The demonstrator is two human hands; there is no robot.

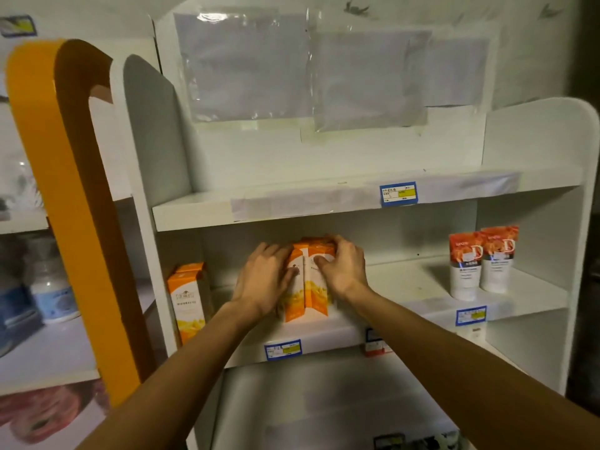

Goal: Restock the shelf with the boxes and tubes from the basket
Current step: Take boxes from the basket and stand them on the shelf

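Two orange-and-white boxes (308, 287) stand upright side by side on the middle shelf (406, 280) of a white unit. My left hand (264, 280) presses on the left box and my right hand (344, 267) grips the top and side of the right box. A third orange box (188, 300) stands alone at the shelf's left end. Two white tubes with red tops (480, 261) stand cap-down at the right end. The basket is out of view.
The top shelf (292, 203) carries a blue price label (398, 193). Blue labels also mark the middle shelf's front edge (282, 349). An orange curved divider (65, 206) separates a neighbouring shelf holding white bottles (52, 287). A lower shelf (324, 401) lies beneath my arms.
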